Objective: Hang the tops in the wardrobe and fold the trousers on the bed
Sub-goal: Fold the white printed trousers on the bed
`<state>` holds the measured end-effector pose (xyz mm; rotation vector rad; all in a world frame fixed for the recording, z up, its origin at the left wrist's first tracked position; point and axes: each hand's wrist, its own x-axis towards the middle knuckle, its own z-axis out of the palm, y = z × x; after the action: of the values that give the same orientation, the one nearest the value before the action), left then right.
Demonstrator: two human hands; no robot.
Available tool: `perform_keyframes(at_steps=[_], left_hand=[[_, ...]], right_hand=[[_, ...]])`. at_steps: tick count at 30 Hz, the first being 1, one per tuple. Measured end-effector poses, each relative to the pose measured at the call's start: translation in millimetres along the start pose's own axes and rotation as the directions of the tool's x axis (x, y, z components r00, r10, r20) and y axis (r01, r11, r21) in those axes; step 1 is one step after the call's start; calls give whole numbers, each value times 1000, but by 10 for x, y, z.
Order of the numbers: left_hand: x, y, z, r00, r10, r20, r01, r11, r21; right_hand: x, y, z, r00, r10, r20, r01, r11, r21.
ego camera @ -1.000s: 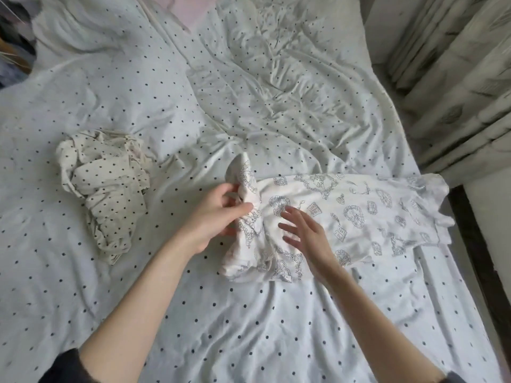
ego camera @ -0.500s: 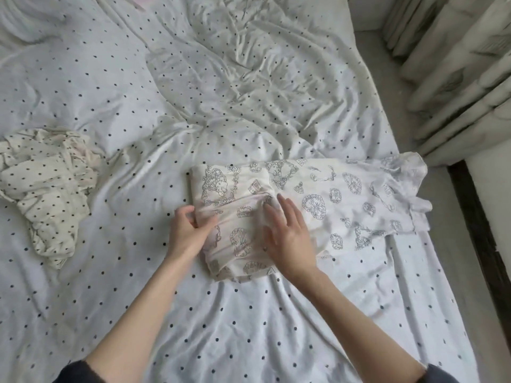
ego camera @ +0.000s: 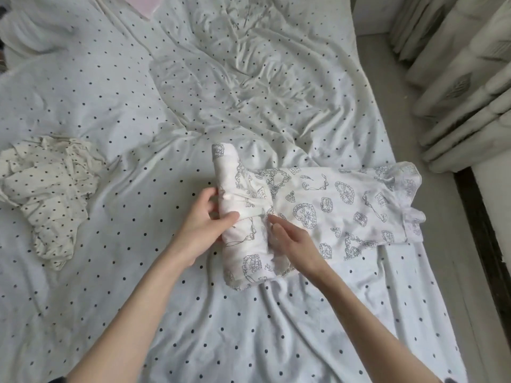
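White trousers with a grey line-drawn print lie across the bed, their left end rolled into a thick fold. My left hand grips that rolled end, thumb on top and fingers curled behind it. My right hand lies just right of the roll with straight fingers pressing on the cloth. The trousers' right end with a frilly hem reaches the bed's right edge.
A crumpled cream garment with black dots lies at the left of the polka-dot sheet. Pale curtains hang at the right, beyond a strip of floor. A pink patch shows at the top.
The flat fold at the trousers' left end has been lifted and rolled further right. My left hand went from lying on the cloth to gripping the roll; my right hand shifted slightly right.
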<state>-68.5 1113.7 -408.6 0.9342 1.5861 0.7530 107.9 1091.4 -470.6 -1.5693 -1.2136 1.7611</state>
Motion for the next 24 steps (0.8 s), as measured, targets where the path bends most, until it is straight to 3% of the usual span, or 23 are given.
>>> perform_keyframes(at_steps=[3, 6, 8, 9, 12, 14, 17, 20, 22, 24], left_hand=[[48, 237, 470, 990, 99, 104, -107, 992, 74], [129, 330, 941, 941, 51, 334, -97, 988, 121], [200, 263, 1164, 912, 13, 409, -117, 966, 230], [244, 204, 1201, 936, 31, 351, -134, 953, 272], [376, -58, 1136, 999, 38, -2, -35, 950, 311], [401, -254, 1116, 986, -96, -139, 129, 957, 260], [381, -407, 1148, 961, -277, -6, 276, 956, 104], [402, -392, 1248, 940, -339, 36, 339, 941, -2], [440, -368, 1281, 940, -340, 31, 341, 936, -84], [432, -314, 1258, 961, -275, 19, 276, 960, -48]], right_hand=[[-105, -69, -451, 992, 117, -37, -101, 948, 301], [-156, -44, -839, 977, 154, -146, -84, 912, 401], [-157, 38, -1041, 942, 146, -302, -69, 965, 253], [-146, 84, -1100, 923, 118, -367, -82, 990, 113], [-153, 215, -1105, 908, -7, -419, -102, 967, -235], [-166, 335, -1036, 911, -94, -403, -77, 919, -388], [-132, 482, -869, 914, -189, -359, -98, 757, -646], [-112, 556, -819, 924, -191, -332, -113, 693, -712], [-115, 543, -827, 933, -167, -319, -100, 731, -675], [-147, 477, -838, 939, -143, -313, -84, 788, -611]])
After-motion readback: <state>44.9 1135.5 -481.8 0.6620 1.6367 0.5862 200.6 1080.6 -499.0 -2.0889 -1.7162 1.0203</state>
